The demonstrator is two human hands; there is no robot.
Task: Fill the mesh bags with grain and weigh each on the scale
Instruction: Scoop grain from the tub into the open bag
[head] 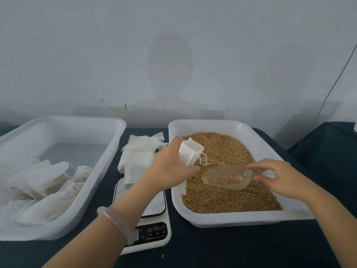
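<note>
Above the grain tray (228, 219), your left hand (170, 167) grips an open mesh bag (188, 153) while your right hand (278, 176) pinches a part-filled scoop (226, 177), ready to tip grain into the bag.

scale (148, 227) buttons marked M and T, smaller print unreadable

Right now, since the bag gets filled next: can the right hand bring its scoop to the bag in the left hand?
Probably yes. The right hand holds the scoop close beside the bag, which the left hand grips over the grain tray; only a dangling drawstring lies between.
</note>
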